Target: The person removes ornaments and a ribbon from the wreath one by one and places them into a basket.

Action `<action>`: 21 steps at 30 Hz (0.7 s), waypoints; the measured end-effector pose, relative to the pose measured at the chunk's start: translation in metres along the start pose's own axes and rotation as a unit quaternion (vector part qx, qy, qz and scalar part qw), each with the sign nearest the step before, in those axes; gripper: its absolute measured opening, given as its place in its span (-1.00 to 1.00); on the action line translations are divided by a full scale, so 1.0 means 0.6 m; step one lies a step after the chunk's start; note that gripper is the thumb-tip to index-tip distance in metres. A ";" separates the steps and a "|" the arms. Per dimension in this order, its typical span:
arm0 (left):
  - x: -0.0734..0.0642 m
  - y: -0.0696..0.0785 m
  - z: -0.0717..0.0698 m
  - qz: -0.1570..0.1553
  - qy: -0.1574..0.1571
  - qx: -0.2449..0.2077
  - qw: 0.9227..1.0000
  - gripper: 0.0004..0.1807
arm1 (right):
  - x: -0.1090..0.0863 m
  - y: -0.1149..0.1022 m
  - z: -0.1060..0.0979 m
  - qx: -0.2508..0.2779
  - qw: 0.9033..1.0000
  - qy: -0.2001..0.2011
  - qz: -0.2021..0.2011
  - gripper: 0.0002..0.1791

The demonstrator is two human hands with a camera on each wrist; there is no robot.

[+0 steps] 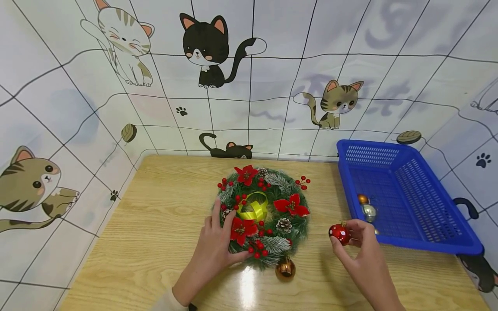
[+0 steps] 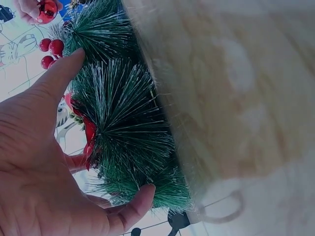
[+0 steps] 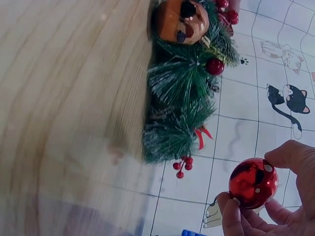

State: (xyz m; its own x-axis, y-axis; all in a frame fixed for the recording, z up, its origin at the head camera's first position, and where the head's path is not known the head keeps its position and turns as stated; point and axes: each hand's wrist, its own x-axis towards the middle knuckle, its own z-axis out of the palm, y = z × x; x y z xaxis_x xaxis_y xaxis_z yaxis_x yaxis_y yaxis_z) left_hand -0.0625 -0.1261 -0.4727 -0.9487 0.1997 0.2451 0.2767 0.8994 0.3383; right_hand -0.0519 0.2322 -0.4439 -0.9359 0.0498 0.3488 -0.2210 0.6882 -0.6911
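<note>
A green wreath point(image 1: 297, 229) with frosted sprigs, red poinsettias, berries and pinecones lies on the table. On its near left side rests my left hand point(image 1: 214, 246), thumb and fingers spread along the greenery point(image 2: 123, 113). Between thumb and fingertips my right hand point(image 1: 365, 255) pinches a shiny red bauble with white dots point(image 1: 339, 234), held to the right of the wreath; the right wrist view shows the red bauble point(image 3: 253, 183) close up. A copper bauble point(image 1: 285, 270) sits at the wreath's near edge. A yellow ribbon point(image 1: 254, 211) shows at its centre.
To the right stands a blue plastic basket point(image 1: 420, 244) with an orange bauble point(image 1: 362, 198) and a silver bauble point(image 1: 368, 211) along its left side. Behind the wooden table point(image 1: 155, 203) hangs a cat-printed backdrop point(image 1: 272, 77).
</note>
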 end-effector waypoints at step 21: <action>-0.007 0.014 -0.002 -0.001 0.021 0.009 1.000 0.16 | 0.018 0.028 -0.049 -0.004 0.998 0.070 -0.004 -0.29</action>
State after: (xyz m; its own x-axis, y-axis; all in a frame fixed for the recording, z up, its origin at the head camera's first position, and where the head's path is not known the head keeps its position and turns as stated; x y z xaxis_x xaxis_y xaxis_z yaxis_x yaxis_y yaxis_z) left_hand -0.0562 -0.1196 -0.4696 -0.9420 0.1817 0.2823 0.2714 0.9071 0.3217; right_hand -0.0576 0.2653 -0.4332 -0.8867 0.1438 0.4395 -0.2255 0.6952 -0.6825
